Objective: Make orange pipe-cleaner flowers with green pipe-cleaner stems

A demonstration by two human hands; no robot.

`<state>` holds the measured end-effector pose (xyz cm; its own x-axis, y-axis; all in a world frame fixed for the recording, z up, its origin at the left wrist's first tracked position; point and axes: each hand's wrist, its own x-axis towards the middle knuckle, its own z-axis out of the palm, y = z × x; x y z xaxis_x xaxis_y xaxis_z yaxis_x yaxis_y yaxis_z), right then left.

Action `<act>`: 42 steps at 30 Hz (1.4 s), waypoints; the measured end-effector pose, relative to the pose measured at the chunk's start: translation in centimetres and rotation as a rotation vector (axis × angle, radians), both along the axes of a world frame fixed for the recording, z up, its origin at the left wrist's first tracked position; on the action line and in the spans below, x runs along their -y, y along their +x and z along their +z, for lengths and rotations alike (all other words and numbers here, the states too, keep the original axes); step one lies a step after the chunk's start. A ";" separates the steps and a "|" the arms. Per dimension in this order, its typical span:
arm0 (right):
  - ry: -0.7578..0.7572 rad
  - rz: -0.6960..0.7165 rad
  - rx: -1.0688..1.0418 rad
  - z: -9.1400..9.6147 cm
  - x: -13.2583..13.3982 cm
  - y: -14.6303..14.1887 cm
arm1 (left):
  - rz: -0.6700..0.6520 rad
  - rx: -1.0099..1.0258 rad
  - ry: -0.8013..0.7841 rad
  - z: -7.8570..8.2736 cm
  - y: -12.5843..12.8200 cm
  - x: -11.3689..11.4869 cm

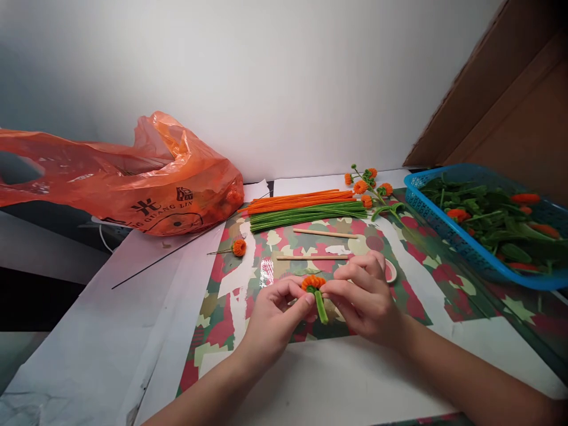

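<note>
Between my two hands is a small orange pipe-cleaner flower (314,281) with a short green fuzzy stem piece (321,307) pointing down toward me. My left hand (278,307) pinches the flower's green base between thumb and forefinger. From the other side, the thumb and forefinger of my right hand (366,296) close on the flower's edge near the green piece. Just beyond my hands lie two thin wooden sticks, one nearer (310,258) and one farther (325,234). A roll of tape (391,271) is partly hidden behind my right hand.
Bundles of orange pipe cleaners (302,202) and green pipe cleaners (306,215) lie at the back. A finished orange flower (238,248) sits left, below an orange plastic bag (177,201). Flower stems (368,183) lie back right, beside a blue basket (465,248) of leaves and flowers.
</note>
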<state>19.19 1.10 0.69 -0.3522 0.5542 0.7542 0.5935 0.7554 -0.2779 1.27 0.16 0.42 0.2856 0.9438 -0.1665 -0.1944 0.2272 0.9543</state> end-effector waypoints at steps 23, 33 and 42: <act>-0.564 -0.003 -0.235 1.6 0.1 -0.3 | -0.015 -0.081 0.006 0.4 0.0 -0.5; -0.583 0.116 -0.120 1.5 -0.4 0.1 | -0.109 -0.019 -0.074 0.4 -0.1 -0.8; -0.660 0.039 -0.338 0.7 -0.6 -0.1 | -0.097 -0.033 -0.077 0.5 -0.1 -0.7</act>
<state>19.05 1.70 1.44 -0.1883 0.9216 0.3394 0.3712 0.3867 -0.8442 1.13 0.83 0.90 0.3677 0.8962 -0.2483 -0.1364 0.3161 0.9389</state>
